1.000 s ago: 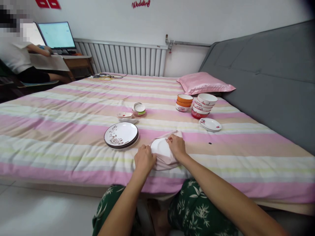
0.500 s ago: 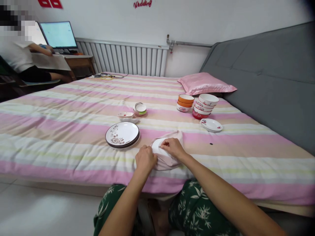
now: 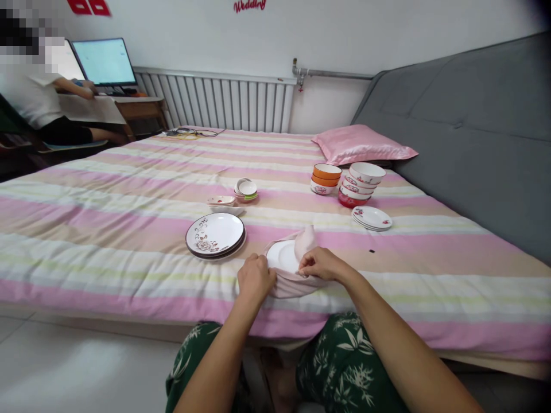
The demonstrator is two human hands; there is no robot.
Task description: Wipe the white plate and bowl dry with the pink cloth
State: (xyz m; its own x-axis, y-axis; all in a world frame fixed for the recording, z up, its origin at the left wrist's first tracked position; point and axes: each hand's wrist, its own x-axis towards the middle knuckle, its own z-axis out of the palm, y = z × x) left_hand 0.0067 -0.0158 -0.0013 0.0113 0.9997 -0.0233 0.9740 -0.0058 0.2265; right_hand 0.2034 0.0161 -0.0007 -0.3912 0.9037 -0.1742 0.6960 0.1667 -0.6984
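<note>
A small white plate (image 3: pixel 282 255) lies on the striped bed near its front edge, wrapped below in a pale pink cloth (image 3: pixel 305 241). My left hand (image 3: pixel 255 279) grips the plate's left rim through the cloth. Fingers of my right hand (image 3: pixel 319 264) pinch the cloth at the plate's right side, and a fold of it stands up above the plate. To the left lies a stack of larger white plates with a dark floral pattern (image 3: pixel 214 235).
Farther back on the striped bed (image 3: pixel 107 229) are small dishes (image 3: pixel 245 190), a white and red saucer stack (image 3: pixel 221 203), stacked orange bowls (image 3: pixel 326 179), stacked white and red bowls (image 3: pixel 360 183) and small plates (image 3: pixel 371 218). A pink pillow (image 3: pixel 364 144) and grey headboard (image 3: pixel 473 132) lie right. A person (image 3: pixel 38 97) sits at a desk far left.
My right hand has slid from the plate's top toward its right edge and lifted a fold of the cloth, baring more of the white plate. My left hand has stayed put.
</note>
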